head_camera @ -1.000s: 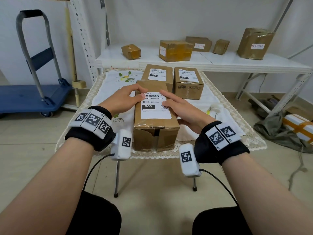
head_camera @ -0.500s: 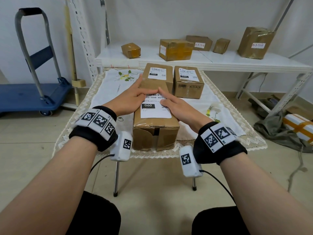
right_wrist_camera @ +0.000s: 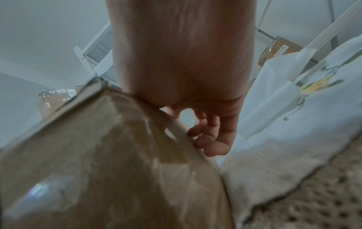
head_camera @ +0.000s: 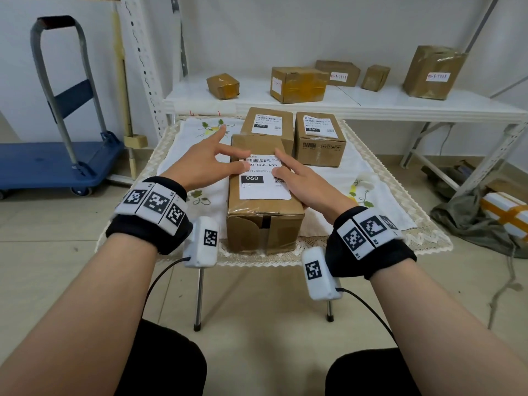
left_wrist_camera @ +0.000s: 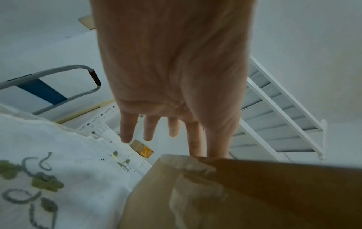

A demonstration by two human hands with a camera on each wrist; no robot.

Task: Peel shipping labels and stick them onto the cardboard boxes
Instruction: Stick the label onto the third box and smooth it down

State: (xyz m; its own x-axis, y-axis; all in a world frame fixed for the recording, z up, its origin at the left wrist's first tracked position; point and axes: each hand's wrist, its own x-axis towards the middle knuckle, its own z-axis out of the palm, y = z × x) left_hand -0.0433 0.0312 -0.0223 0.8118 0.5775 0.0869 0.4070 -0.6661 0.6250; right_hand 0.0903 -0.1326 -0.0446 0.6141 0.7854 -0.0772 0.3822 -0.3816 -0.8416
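A long cardboard box (head_camera: 264,221) stands at the near edge of the small table, with a white shipping label (head_camera: 263,185) marked 060 stuck on its top. My left hand (head_camera: 213,161) lies open, thumb and forefinger resting on the label's left edge while the other fingers spread out over the cloth. My right hand (head_camera: 297,178) is open too, straight fingers pressing the label's right side. The left wrist view shows my left hand (left_wrist_camera: 176,136) above the box (left_wrist_camera: 235,193). The right wrist view shows my right hand (right_wrist_camera: 207,136) against the taped box (right_wrist_camera: 107,162).
Two labelled boxes (head_camera: 268,125) (head_camera: 318,138) stand behind on the embroidered tablecloth (head_camera: 197,132). A white shelf (head_camera: 371,102) beyond holds several taped parcels. A blue hand trolley (head_camera: 57,155) stands left; a cloth heap and a wrapped parcel (head_camera: 505,212) lie on the floor right.
Both hands slid from the label's top back toward its sides. The left hand's fingers spread wider and lifted partly off the box.
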